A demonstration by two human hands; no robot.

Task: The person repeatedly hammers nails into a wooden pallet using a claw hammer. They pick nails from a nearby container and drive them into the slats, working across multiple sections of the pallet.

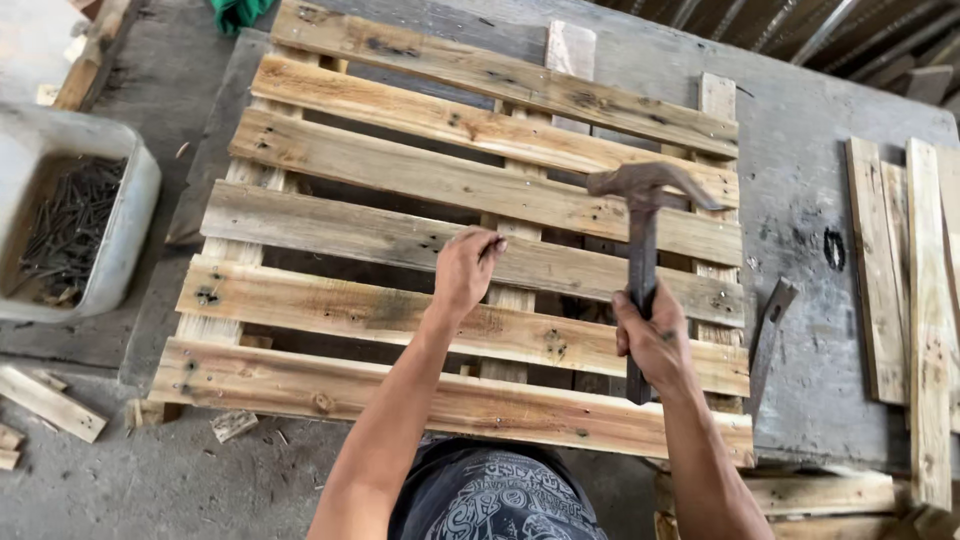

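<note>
A worn wooden pallet (pixel 330 232) of several cross slats lies flat on a grey work surface. My left hand (pixel 464 270) pinches a small nail against a middle slat, fingertips touching the wood. My right hand (pixel 655 340) grips the dark handle of a claw hammer (pixel 645 200), whose rusty head is raised above the slats to the right of my left hand.
A white plastic tub (pixel 135 215) of dark nails sits at the left. Loose planks (pixel 930 300) lie stacked at the right, and a flat metal bar (pixel 768 335) lies beside the pallet. Wood offcuts (pixel 50 402) lie on the concrete floor at the lower left.
</note>
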